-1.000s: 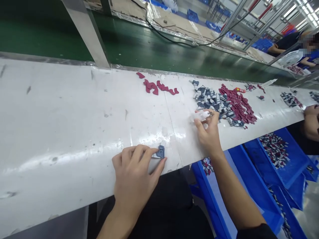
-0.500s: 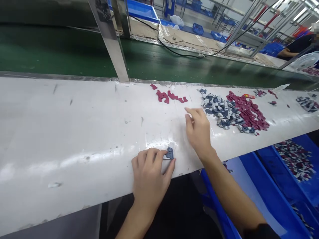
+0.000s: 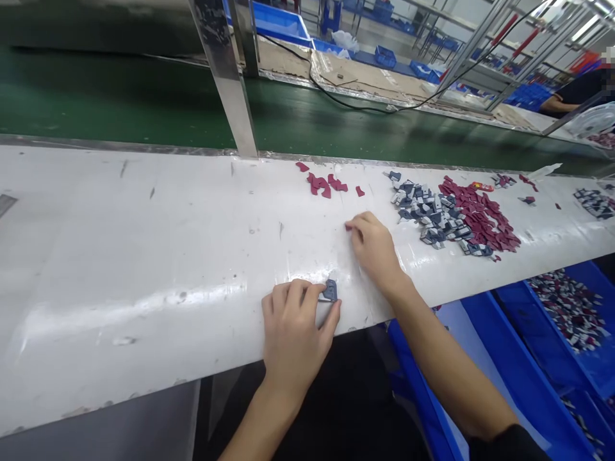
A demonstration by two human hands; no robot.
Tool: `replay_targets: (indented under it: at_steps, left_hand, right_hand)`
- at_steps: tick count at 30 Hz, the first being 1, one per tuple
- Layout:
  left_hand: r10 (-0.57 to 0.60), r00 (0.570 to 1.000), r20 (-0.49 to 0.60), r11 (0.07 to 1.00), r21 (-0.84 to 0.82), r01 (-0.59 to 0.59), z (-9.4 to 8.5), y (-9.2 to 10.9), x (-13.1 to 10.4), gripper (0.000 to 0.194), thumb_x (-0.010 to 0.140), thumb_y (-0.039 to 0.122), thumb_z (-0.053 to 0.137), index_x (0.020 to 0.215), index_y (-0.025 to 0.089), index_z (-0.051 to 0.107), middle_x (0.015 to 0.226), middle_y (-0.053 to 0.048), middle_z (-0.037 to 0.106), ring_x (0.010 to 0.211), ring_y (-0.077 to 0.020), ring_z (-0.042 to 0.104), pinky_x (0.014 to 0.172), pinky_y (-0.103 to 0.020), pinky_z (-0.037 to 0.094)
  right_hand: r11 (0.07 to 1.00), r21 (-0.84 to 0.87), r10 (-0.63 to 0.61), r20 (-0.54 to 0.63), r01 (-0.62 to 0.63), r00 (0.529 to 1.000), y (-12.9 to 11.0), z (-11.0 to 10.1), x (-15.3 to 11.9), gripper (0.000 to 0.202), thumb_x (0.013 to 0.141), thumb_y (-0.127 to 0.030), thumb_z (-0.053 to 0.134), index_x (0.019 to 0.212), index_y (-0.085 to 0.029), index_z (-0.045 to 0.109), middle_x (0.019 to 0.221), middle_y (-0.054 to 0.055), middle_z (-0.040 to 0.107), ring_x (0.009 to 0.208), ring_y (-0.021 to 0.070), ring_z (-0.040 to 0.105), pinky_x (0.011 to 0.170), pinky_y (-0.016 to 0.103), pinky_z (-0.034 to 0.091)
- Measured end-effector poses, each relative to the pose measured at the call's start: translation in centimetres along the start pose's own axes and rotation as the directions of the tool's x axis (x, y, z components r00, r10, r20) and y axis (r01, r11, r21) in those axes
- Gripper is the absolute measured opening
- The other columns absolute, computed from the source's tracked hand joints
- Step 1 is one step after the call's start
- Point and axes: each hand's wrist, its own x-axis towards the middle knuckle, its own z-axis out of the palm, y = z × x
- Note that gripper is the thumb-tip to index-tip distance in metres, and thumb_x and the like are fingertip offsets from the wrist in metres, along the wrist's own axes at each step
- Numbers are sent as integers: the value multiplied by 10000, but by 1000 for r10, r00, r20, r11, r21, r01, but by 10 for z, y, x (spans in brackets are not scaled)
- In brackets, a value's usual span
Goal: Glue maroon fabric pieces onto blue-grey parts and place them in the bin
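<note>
Between the thumb and fingers of my left hand is a small dark grey and white plastic part, held against the white table near its front edge. My right hand is to the right and farther back, its thumb and forefinger pinched on a small maroon piece that shows at the fingertips. Behind that hand lie several loose maroon pieces. Right of it is a heap of grey and white parts, touching a heap of maroon pieces.
A green belt runs along the far side of the white table, with a metal post at its edge. Blue bins stand below on the right, one with mixed parts. Another person's arm shows at far right.
My right hand has picked up a maroon piece from the loose group and drawn it back toward the left hand. The left hand keeps its hold; the view has shifted slightly.
</note>
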Motion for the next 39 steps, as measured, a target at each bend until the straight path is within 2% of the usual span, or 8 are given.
replay_targets:
  at_steps: [4,9,14,19,23,30,34,39]
  left_hand:
    - [25,999,-20,1000,8,-25,0,2,3,163,1023,293,775,1120,170,728,1003,-80,740,1005,-302,600,876,-424,420]
    - [42,998,-36,999,14,-41,1,1,4,186,1018,320,788,1114,169,737,995,-82,737,1006,-313,593,884,-437,415]
    - [47,998,-33,999,23,-46,1,2,4,179,1012,308,793,1104,162,746,978,-81,726,1000,-310,580,889,-438,413]
    - [35,999,-21,999,4,-35,1,2,4,187,998,306,810,1105,166,747,982,-75,735,998,-305,578,887,-432,409]
    - [28,999,-25,1000,-2,-28,1,2,3,213,1009,345,823,1098,170,740,962,-65,737,986,-296,582,877,-426,405]
    - [10,1000,-14,1000,4,-10,3,2,2,249,1047,418,788,1085,180,724,938,-55,743,970,-287,594,866,-423,400]
    - [6,1000,-14,1000,-3,-6,3,2,3,238,1051,410,781,1073,179,728,926,-59,746,967,-289,603,869,-429,401]
    - [-2,1000,-10,1000,-6,2,2,3,3,225,1064,407,761,1053,184,733,914,-63,749,961,-287,610,854,-430,395]
  right_hand:
    - [981,109,-153,-93,163,984,2,-11,-56,359,1047,-89,490,1078,-218,824,1356,153,781,1207,307,751,1084,521,624]
    - [989,145,8,-183,19,983,-2,-14,-72,296,1114,-225,564,1271,-178,809,1261,175,780,1203,327,760,1062,537,642]
    - [995,103,-5,-21,8,1000,-5,-7,-36,315,1089,-266,637,1346,-225,815,1263,145,759,1193,342,712,1095,565,603]
    - [988,114,78,225,-105,971,-18,-24,-12,196,986,-106,681,1049,-198,843,1082,108,776,997,275,745,949,458,623]
    - [851,384,216,367,-358,905,-33,-43,-29,40,969,-215,778,935,-207,798,929,72,822,841,238,789,769,375,632]
    - [505,615,321,517,-605,793,-39,-43,-70,350,812,-468,982,901,-173,816,719,48,791,571,159,683,477,261,546]
    - [443,630,334,544,-638,770,-40,-35,-73,438,762,-532,1015,885,-168,805,679,36,784,479,132,636,462,267,563]
    - [492,584,375,527,-645,763,-47,-31,-76,416,793,-519,1011,907,-181,797,724,44,809,535,145,687,507,267,603]
